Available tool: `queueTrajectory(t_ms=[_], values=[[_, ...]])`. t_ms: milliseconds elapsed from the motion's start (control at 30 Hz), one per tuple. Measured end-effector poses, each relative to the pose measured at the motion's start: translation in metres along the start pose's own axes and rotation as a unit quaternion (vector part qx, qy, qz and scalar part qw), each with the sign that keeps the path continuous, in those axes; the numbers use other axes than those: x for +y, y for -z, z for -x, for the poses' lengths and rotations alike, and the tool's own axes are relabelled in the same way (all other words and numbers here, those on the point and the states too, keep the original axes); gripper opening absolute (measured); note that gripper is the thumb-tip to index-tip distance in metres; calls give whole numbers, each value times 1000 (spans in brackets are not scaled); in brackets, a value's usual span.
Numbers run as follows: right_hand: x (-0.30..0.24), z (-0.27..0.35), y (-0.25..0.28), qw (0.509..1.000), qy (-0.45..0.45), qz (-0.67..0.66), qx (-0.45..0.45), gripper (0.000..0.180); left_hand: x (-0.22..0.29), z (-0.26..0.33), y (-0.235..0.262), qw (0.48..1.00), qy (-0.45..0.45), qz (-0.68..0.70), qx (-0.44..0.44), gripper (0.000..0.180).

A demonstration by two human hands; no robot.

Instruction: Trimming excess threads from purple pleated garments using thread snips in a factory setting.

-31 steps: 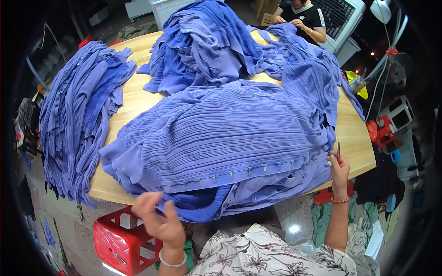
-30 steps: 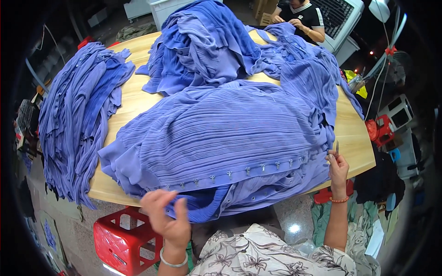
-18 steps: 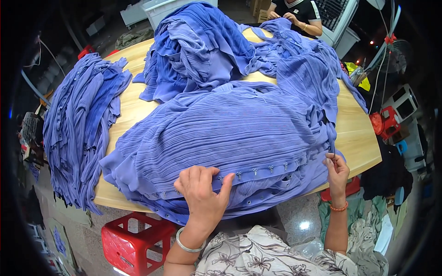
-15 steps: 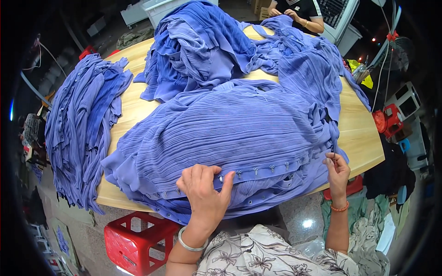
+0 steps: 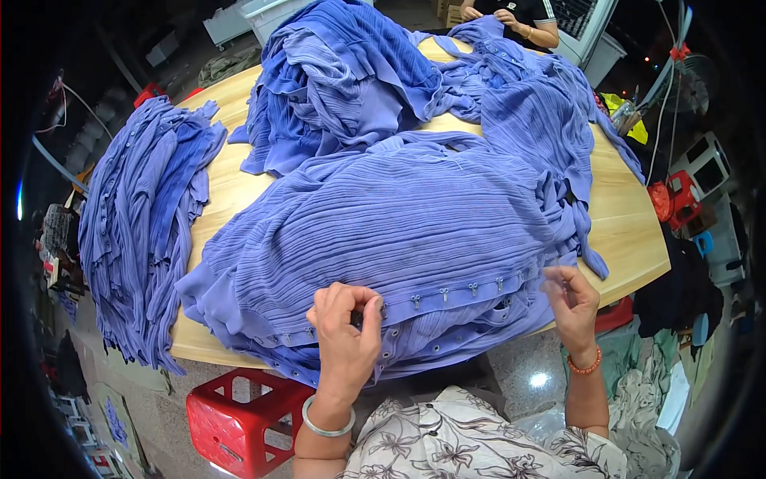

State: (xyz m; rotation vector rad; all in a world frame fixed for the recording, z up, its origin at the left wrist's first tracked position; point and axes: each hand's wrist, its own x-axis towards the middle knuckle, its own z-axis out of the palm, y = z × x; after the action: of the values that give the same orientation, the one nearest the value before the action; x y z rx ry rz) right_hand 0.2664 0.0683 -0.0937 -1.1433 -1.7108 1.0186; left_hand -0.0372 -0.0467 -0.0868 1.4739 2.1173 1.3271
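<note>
A periwinkle-blue ribbed garment (image 5: 399,215) lies spread over others of its kind at the near side of the table. Along its near edge runs a smooth band with a row of small metal hooks (image 5: 444,294). My left hand (image 5: 345,331), a bangle on its wrist, pinches this band between thumb and forefinger beside a hook. To the right of the band, my right hand (image 5: 573,307) is raised just off the cloth. Its fingers curl toward the thumb; their tips are blurred, and whatever they hold cannot be made out. An orange bead bracelet circles that wrist.
A large heap of blue garments (image 5: 343,88) stands at the back, another pile (image 5: 535,104) lies back right, and a third (image 5: 148,215) hangs over the left edge of the wooden table (image 5: 630,231). A co-worker (image 5: 519,20) handles cloth opposite. A red stool (image 5: 243,423) stands below.
My right hand has moved slightly left and down, away from the garment's right end. My left thumb has closed against the forefinger at the band.
</note>
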Motion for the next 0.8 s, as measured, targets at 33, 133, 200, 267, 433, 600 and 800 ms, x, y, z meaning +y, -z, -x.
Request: queueTrajectory(t_ms=[33,133,200,267,433,600,800], values=[[-8,3,-2,999,-6,17,-34,21,-2,1,3,1000,0,14,1,7],[-38,-1,-19,988,50,18,-146,41,-8,4,7,998,-5,69,9,6],[-51,-6,-33,973,103,53,-201,43,-10,6,7,997,-9,72,4,6],[-61,-8,-51,963,140,64,-222,42,-10,7,6,996,-10,90,18,6],[-78,-11,-92,929,244,173,-216,36,-11,10,6,994,-7,106,23,7],[-78,-11,-113,900,318,228,-192,35,-12,12,5,993,-11,111,26,8],[-77,-14,-122,894,336,220,-200,33,-14,15,3,992,-41,112,44,9]])
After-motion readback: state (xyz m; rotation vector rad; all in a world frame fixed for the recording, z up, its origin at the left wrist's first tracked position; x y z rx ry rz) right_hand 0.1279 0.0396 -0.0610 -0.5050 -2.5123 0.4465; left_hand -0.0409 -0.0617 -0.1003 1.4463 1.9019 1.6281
